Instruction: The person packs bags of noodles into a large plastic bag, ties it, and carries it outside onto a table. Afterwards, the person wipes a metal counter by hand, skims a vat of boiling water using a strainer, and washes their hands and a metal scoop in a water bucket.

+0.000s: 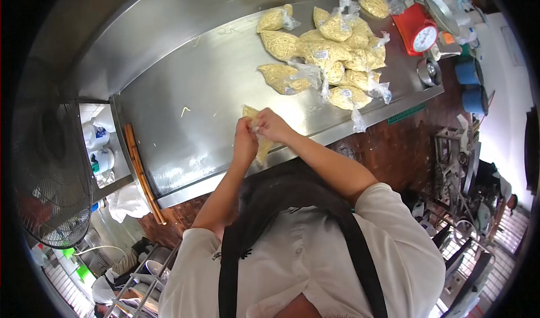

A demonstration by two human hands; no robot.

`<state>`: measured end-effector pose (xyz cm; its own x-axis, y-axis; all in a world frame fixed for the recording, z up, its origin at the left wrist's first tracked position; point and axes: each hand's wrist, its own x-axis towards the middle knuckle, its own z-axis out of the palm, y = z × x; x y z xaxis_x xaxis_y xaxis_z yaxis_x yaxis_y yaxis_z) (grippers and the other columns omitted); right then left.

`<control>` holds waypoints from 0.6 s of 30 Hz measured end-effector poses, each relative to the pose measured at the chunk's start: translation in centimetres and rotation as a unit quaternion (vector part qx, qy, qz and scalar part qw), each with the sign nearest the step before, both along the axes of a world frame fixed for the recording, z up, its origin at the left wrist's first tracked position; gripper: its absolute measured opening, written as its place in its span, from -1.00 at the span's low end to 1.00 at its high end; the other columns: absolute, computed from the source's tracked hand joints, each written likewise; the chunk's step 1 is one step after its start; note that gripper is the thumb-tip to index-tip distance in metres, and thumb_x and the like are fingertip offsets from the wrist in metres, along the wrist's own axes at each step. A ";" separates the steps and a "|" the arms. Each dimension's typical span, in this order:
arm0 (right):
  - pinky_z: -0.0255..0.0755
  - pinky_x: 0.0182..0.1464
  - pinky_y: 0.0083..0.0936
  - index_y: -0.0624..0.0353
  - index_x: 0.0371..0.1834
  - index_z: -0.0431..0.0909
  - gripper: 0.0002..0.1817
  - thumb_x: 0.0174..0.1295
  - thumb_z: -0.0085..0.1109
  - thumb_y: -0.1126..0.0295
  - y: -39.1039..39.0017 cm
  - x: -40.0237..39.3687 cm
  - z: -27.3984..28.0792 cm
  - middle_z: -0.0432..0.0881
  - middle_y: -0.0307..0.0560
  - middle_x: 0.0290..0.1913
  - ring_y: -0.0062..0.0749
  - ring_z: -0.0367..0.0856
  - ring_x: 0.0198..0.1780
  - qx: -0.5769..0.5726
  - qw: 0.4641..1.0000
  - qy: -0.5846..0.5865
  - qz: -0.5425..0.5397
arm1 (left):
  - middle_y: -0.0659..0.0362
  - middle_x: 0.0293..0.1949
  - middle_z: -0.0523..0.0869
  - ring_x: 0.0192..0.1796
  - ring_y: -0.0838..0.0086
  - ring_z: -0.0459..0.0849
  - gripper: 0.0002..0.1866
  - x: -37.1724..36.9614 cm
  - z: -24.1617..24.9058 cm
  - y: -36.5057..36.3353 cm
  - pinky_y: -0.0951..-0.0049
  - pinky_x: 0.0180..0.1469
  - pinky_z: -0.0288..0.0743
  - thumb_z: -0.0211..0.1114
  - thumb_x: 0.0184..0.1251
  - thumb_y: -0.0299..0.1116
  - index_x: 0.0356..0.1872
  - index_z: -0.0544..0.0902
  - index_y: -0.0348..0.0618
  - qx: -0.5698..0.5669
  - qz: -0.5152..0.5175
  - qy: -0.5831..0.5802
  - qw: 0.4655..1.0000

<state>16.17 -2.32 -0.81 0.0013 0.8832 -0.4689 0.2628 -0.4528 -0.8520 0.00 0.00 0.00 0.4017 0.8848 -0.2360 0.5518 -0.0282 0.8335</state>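
Note:
My left hand (246, 140) and my right hand (272, 126) meet at the front edge of the steel table, closed on a clear plastic bag of noodles (262, 150). Fingers of both hands pinch the bag's gathered plastic. Yellow noodles show above and below my hands; the rest of the bag is hidden behind them. Beyond my right hand lies a pile of filled noodle bags (323, 49), several with white labels and twisted tops. The nearest of these is a bag (279, 77) lying on its side.
The steel table (169, 87) has a few loose noodle strands on it. A red dial scale (413, 30) and a metal bowl (428, 71) stand at its right end. Wooden sticks (142, 172) lean at the left end, near a fan (53, 177). Other people are in the background.

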 end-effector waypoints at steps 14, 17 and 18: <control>0.44 -0.06 -0.09 0.09 -0.23 0.61 -0.71 -0.01 0.41 0.28 -4.7 2.6 0.9 0.56 -0.01 -0.30 0.00 0.60 -0.11 0.321 0.889 -0.322 0.062 | 0.03 -0.17 0.74 -0.19 0.31 0.69 -0.76 1.3 -0.3 -0.9 0.34 -0.05 0.57 0.27 0.36 -0.48 0.03 0.69 -0.15 0.105 -0.151 -0.041 0.982; 0.37 -0.01 -0.09 0.06 -0.28 0.59 -0.76 0.03 0.35 0.25 -2.7 3.2 8.8 0.55 -0.06 -0.27 0.00 0.55 -0.09 0.272 0.928 -0.251 0.055 | 0.01 -0.08 0.73 -0.13 0.31 0.67 -0.73 3.1 -0.4 -0.3 0.27 0.01 0.54 0.30 0.37 -0.41 0.05 0.67 -0.22 0.030 -0.111 -0.180 0.977; 0.35 0.01 -0.10 0.06 -0.25 0.58 -0.74 0.04 0.34 0.23 -3.2 3.0 10.2 0.55 -0.04 -0.23 0.00 0.54 -0.06 0.301 0.923 -0.236 -0.029 | 0.05 -0.08 0.73 -0.12 0.36 0.66 -0.73 4.2 1.2 0.6 0.30 -0.01 0.54 0.27 0.37 -0.44 0.06 0.66 -0.24 0.031 -0.139 -0.208 0.968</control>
<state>19.17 -5.53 9.43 0.1354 0.9756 0.1726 0.6592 0.0413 -0.7508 4.25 0.61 1.24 0.6758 0.7355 0.0477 0.1319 -0.1844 0.9740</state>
